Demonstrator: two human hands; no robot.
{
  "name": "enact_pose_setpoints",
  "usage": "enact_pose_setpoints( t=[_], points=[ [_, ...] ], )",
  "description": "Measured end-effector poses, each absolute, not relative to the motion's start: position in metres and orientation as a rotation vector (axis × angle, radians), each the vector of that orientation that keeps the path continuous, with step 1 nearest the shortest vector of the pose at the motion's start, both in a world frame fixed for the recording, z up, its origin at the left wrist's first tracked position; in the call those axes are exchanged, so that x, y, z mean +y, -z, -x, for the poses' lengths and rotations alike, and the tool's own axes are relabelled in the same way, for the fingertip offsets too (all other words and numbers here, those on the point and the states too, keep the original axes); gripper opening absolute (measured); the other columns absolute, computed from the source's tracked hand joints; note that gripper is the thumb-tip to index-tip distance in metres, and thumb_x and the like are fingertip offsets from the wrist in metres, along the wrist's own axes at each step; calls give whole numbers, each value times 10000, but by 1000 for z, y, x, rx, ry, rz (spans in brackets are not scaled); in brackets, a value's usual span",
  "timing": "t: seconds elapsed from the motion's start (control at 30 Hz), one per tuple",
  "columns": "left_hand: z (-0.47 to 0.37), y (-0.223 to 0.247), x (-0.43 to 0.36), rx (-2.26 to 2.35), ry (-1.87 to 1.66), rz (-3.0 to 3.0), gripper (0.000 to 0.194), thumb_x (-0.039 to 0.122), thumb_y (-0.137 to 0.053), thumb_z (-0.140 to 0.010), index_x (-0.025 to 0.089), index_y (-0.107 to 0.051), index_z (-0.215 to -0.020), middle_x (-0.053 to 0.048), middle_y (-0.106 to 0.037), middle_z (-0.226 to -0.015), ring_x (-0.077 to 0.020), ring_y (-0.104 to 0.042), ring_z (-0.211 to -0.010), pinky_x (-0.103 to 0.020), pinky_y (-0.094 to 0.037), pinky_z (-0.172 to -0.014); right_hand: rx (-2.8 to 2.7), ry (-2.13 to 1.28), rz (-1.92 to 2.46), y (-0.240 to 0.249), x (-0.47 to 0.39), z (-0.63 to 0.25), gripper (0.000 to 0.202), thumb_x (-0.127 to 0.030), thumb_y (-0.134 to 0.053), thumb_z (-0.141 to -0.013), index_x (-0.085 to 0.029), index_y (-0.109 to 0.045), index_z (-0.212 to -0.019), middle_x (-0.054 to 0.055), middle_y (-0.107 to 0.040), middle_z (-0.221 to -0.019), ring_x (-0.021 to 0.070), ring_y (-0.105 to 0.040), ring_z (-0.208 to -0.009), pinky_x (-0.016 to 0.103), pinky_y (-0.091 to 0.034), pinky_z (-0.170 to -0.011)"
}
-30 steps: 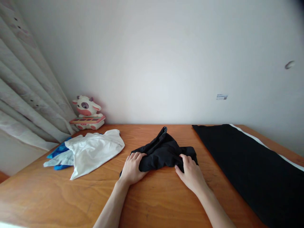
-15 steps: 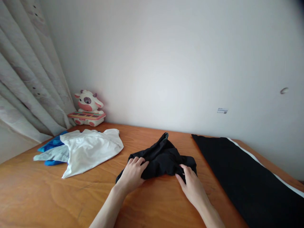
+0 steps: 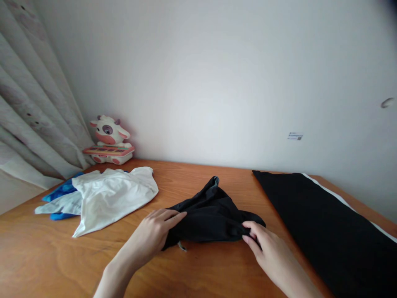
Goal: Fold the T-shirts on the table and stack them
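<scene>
At left, the left hand [image 3: 155, 229] has shifted outward, fingers extended over the cloth — grip cannot be told. The black garment [image 3: 207, 219], mid-table [image 3: 198, 275], now shows a straighter near edge and a pale strip [image 3: 182, 247] beneath — drawn flatter, I judge; the right hand [image 3: 266, 248] pinches its right end, fingertips closed.

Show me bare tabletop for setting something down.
Bare wood: the near left of the table, before the white garment; between the left hand and right hand, nearer than the crumpled black garment; behind it. Crowded: the far left, with cow keyboard toy and curtain; the right, under the white-striped black cloth.
</scene>
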State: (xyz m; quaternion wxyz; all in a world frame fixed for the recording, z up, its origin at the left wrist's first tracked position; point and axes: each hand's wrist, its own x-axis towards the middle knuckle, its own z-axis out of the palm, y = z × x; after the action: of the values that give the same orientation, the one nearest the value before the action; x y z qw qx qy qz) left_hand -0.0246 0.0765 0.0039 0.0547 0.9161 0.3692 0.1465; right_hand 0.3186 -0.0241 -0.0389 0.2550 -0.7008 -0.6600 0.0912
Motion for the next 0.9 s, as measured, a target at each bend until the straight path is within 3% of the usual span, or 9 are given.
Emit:
enact_pose_setpoints(
  t=[0.13, 0.23, 0.4, 0.5, 0.63, 0.77, 0.9],
  points=[
    [54, -8, 85, 1412, -839, -2754, 506, 144, -356, -931, 274, -636, -1331, -55, -720, -1257, -244, -667, -1141, -388, -521, -981, -1619, -350, 1749, 8, -43, -339, 312, -526, -527, -914, -282, -715, -964, 65, -785, -944, 243, -754, -847, 300, -597, -739],
    [59, -6, 91, 1582, -962, -2673, 418, 208, -391, -934, 252, -663, -1248, -66, -733, -1209, -268, -669, -1121, -413, -528, -968, -1418, -320, 1736, -2, -50, -348, 414, -632, -550, -879, -261, -716, -959, 77, -783, -976, 244, -750, -883, 279, -603, -747],
    [55, -3, 89, 1519, -933, -2708, 310, 238, -505, -879, 257, -645, -1156, -72, -691, -1199, -279, -633, -1112, -419, -506, -990, -1324, -154, 1826, 13, -48, -359, 408, -620, -522, -889, -262, -692, -984, 78, -770, -971, 244, -742, -842, 310, -600, -729],
    [57, -1, 85, 1720, -1077, -2577, 187, 302, -556, -860, 241, -587, -1034, -87, -668, -1092, -294, -626, -1057, -431, -515, -951, -1477, -165, 1824, 25, -47, -363, 362, -583, -501, -909, -269, -679, -940, 72, -761, -943, 248, -735, -843, 331, -592, -749],
    [66, 5, 85, 2117, -1226, -2289, 263, 430, -587, -854, 224, -556, -1014, -109, -640, -1053, -307, -650, -972, -444, -545, -871, -1491, -115, 1853, 35, -49, -372, 365, -579, -455, -929, -273, -652, -958, 81, -750, -946, 262, -736, -855, 352, -589, -739],
    [60, 9, 86, 1963, -977, -2334, 273, 323, -436, -930, 217, -639, -1078, -84, -737, -1007, -267, -722, -870, -368, -578, -767, -1572, -133, 1859, 38, -50, -368, 383, -602, -477, -923, -266, -655, -973, 98, -735, -1056, 282, -722, -975, 402, -588, -847],
    [20, 7, 64, 1294, -914, -2572, 478, 97, -359, -885, 222, -659, -1235, -66, -751, -1169, -202, -717, -1061, -292, -565, -920, -1734, -132, 1745, 39, -49, -329, 580, -590, -642, -846, -261, -574, -1319, 116, -606, -1399, 322, -584, -1285, 492, -481, -1086]
  ],
)
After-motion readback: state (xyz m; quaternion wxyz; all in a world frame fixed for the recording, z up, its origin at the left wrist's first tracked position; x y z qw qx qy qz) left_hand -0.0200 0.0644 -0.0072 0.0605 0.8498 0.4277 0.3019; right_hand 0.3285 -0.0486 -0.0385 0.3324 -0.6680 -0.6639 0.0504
